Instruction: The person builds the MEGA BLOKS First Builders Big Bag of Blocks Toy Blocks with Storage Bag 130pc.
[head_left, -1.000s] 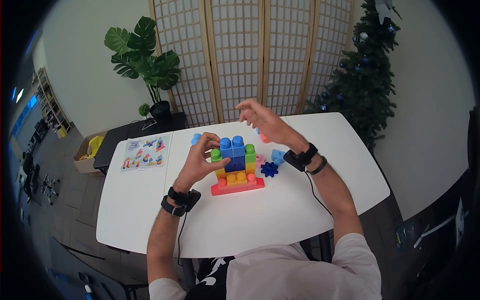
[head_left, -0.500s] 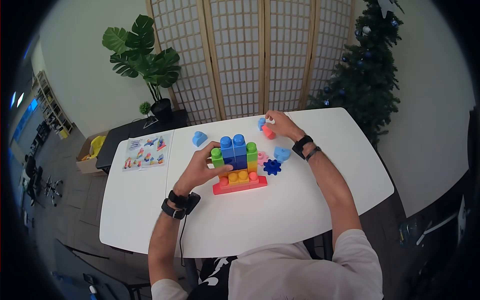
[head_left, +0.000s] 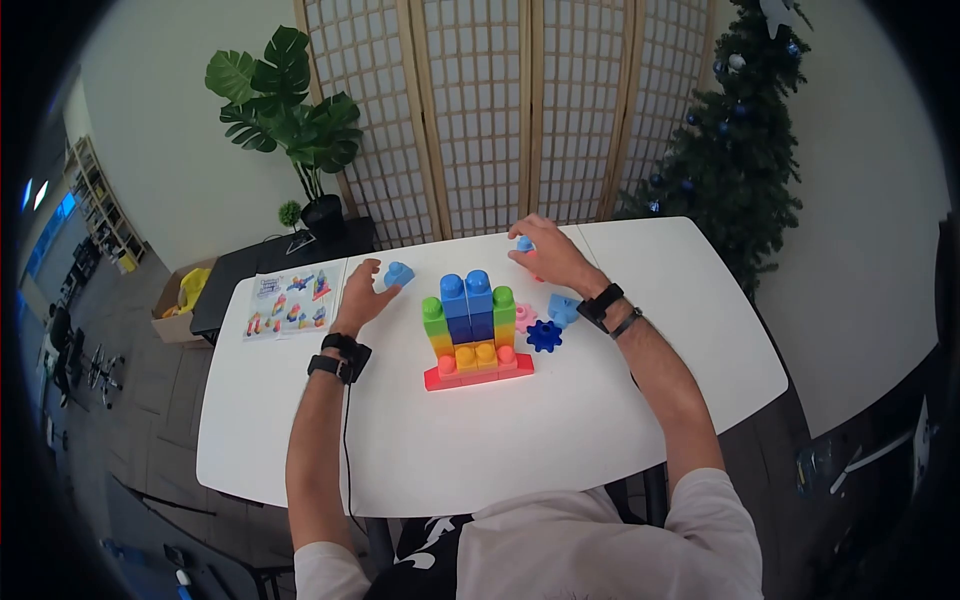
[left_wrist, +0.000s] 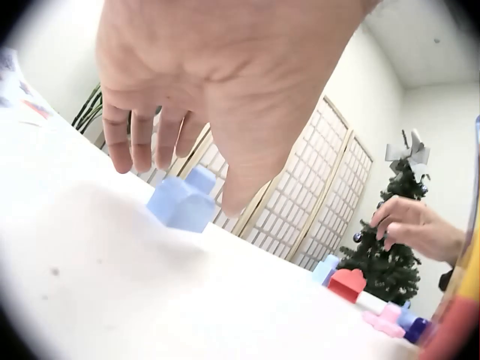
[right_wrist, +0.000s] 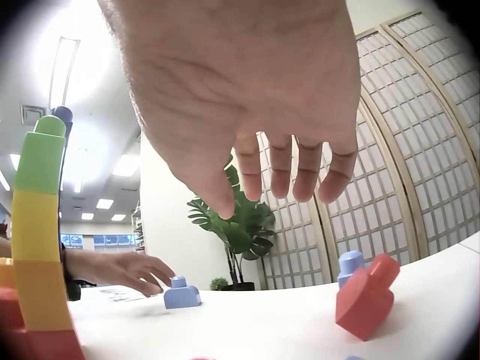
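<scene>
My left hand point(head_left: 362, 300) hovers beside a light blue block point(head_left: 398, 275) at the back left of the table. Its fingers are spread and slightly bent, and the block point(left_wrist: 184, 202) lies below the gap between thumb and fingers. My right hand point(head_left: 553, 258) is held above a red block point(right_wrist: 365, 300) and a small blue block point(right_wrist: 350, 264), its fingers loosely bent with nothing in them. Between the hands stands a built wall of blocks point(head_left: 470, 328), with a red base, yellow and orange middle, green sides and two blue columns.
Right of the wall lie a pink gear point(head_left: 524, 317), a dark blue gear point(head_left: 544, 336) and a blue block point(head_left: 563, 309). A printed picture sheet point(head_left: 290, 303) lies at the left of the white table point(head_left: 480, 450). A folding screen point(head_left: 480, 130) stands behind.
My left hand has let go of the block wall and moved left to the light blue block. My right hand came down to the red and blue blocks, then shifted slightly over them.
</scene>
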